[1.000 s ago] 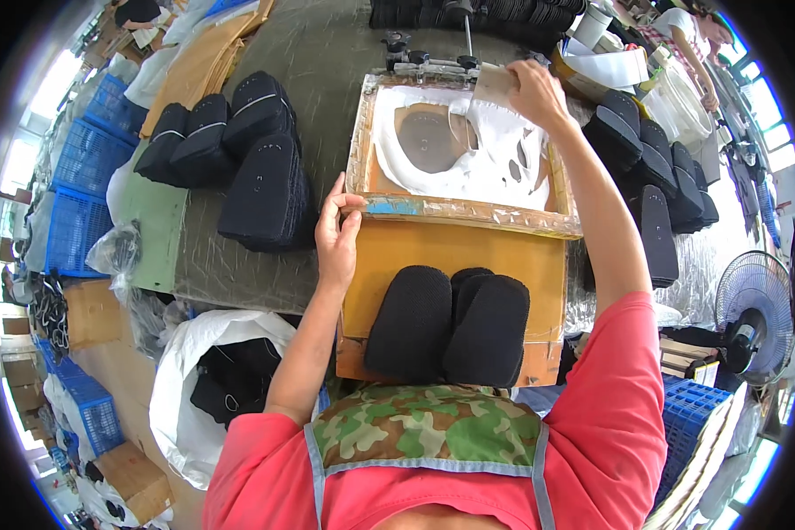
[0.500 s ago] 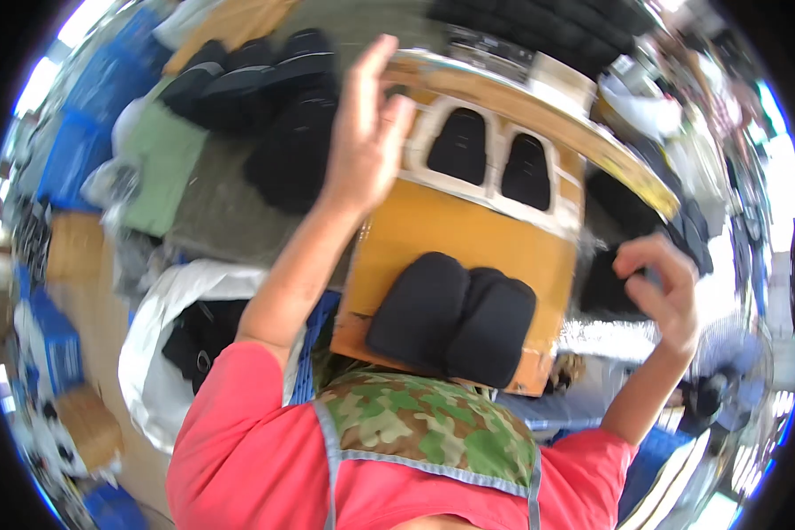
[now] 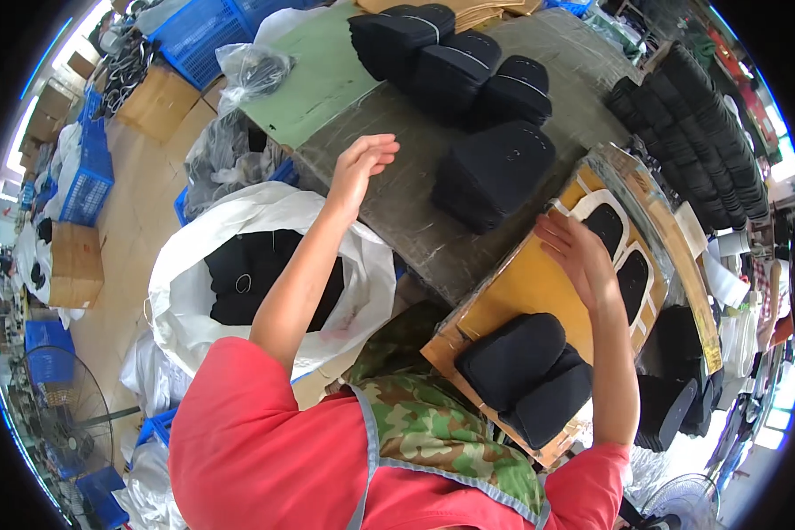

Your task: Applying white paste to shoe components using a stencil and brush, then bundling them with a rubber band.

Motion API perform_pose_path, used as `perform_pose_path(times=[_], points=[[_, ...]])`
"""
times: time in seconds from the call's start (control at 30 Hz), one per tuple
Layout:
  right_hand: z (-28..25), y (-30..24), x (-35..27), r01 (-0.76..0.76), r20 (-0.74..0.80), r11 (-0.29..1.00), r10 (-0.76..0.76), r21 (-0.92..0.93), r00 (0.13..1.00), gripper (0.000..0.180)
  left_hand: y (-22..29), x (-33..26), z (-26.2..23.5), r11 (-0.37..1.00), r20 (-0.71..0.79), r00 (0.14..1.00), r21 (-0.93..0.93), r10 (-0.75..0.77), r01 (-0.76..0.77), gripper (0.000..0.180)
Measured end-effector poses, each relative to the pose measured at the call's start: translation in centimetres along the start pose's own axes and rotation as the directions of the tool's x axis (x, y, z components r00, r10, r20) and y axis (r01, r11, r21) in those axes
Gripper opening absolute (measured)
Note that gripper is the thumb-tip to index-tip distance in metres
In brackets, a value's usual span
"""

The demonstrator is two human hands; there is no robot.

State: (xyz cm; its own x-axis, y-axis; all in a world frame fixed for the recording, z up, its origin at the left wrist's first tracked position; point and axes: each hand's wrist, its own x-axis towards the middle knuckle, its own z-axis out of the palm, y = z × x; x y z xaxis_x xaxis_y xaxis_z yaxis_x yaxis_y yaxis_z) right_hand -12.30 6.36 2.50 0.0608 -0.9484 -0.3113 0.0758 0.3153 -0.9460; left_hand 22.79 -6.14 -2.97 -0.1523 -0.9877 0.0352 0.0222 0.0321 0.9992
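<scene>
My left hand (image 3: 362, 175) is raised with its fingers stretched out, beside a stack of black rounded fabric pieces (image 3: 495, 172) on the dark worktable. Nothing is in it. My right hand (image 3: 578, 254) hovers over the brown wooden board (image 3: 510, 284), its fingers extended and holding nothing that I can see. Near that hand, at the board's far side, two white frames (image 3: 625, 212) surround black rounded inserts (image 3: 606, 228). Two thick black padded pieces (image 3: 514, 353) lie side by side on the board's near part.
Several more black stacks (image 3: 450, 71) stand farther back on the worktable (image 3: 397, 208), beside a green sheet (image 3: 314, 93). A white sack (image 3: 181, 269) with black pieces inside stands at the left. Blue crates (image 3: 199, 44) and a fan (image 3: 66, 433) stand beyond.
My view has swung left, bringing the worktable stacks and sack toward the middle. My right hand has come from beyond the board's right edge to above the board. Its curled fingers have straightened.
</scene>
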Motion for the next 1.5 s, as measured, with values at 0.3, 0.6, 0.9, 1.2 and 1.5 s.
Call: perform_pose_path(times=[0.3, 0.6, 0.9, 1.2, 1.5], points=[[5.7, 4.5, 10.2, -0.172, -0.229, 0.855, 0.317, 0.489, 0.92, 0.053, -5.1, 4.9, 4.9, 0.917, 0.364, 0.909, -0.255, -0.202, 0.306, 0.062], [6.9, 6.6, 9.7, -0.177, -0.228, 0.866, 0.311, 0.467, 0.923, 0.05, -3.5, -2.3, 6.2, 0.907, 0.291, 0.94, -0.325, -0.175, 0.27, 0.066], [7.5, 5.3, 7.7, -0.091, -0.203, 0.848, 0.228, 0.522, 0.952, 0.059, -4.7, -4.2, 4.5, 0.981, 0.106, 0.994, -0.195, 0.025, -0.004, 0.064], [11.4, -2.5, 6.1, -0.218, -0.095, 0.911, 0.267, 0.351, 0.959, 0.092, 1.1, -5.8, 4.9, 0.964, 0.031, 0.964, -0.046, 0.263, -0.261, 0.079], [4.7, -1.9, 3.2, -0.101, -0.163, 0.918, 0.174, 0.383, 0.971, 0.077, -4.7, -15.4, -8.2, 0.902, -0.279, 0.906, 0.381, 0.32, -0.201, 0.023]])
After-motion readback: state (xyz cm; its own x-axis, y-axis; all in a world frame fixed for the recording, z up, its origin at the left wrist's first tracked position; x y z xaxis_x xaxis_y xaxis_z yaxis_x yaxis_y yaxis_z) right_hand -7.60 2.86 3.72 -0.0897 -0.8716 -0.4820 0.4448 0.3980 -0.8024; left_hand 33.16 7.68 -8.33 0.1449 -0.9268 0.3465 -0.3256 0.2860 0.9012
